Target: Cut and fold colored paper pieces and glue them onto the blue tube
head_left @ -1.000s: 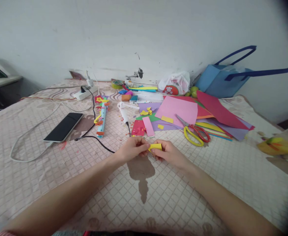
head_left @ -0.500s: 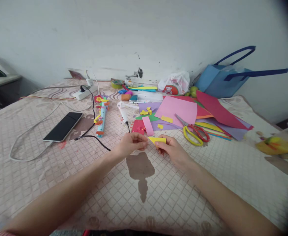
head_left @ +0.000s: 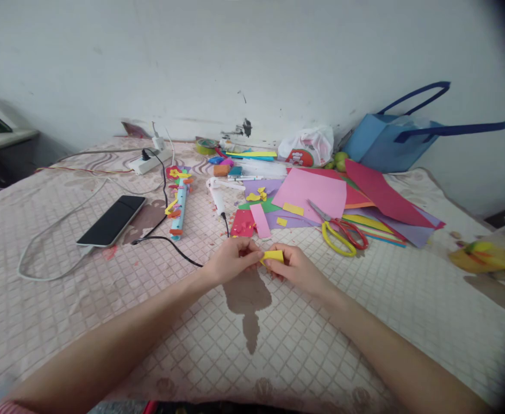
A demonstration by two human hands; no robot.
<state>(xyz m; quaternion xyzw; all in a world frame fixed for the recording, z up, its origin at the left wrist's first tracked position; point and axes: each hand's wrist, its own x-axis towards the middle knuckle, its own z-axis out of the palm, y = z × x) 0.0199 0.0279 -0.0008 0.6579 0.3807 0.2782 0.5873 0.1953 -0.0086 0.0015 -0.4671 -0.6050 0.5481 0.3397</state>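
Observation:
Between both hands is a small piece of yellow craft paper (head_left: 273,255). My right hand (head_left: 299,267) pinches it from the right, thumb on its near face. My left hand (head_left: 234,259) is closed at its left edge, thumb and fingertips pressed together on it. Just beyond the hands lie a pink strip (head_left: 259,221) and a red sheet (head_left: 243,223) with small scraps on it. To the right rest scissors (head_left: 338,237) with one yellow and one red handle, blades pointing away to the left. A white glue gun (head_left: 216,196) with a black cord lies further back.
A light-blue decorated paper stick (head_left: 180,201) lies left of the glue gun. Further left are a phone (head_left: 112,221) on a white cable and a power strip (head_left: 149,162). Coloured sheets (head_left: 313,188), a plastic bag (head_left: 307,146) and a blue bag (head_left: 392,141) stand at the back right.
My hands have drawn closer together and slightly nearer to me. The yellow paper, a pointed triangle before, now looks shorter and blockier, with my left fingers on its left edge.

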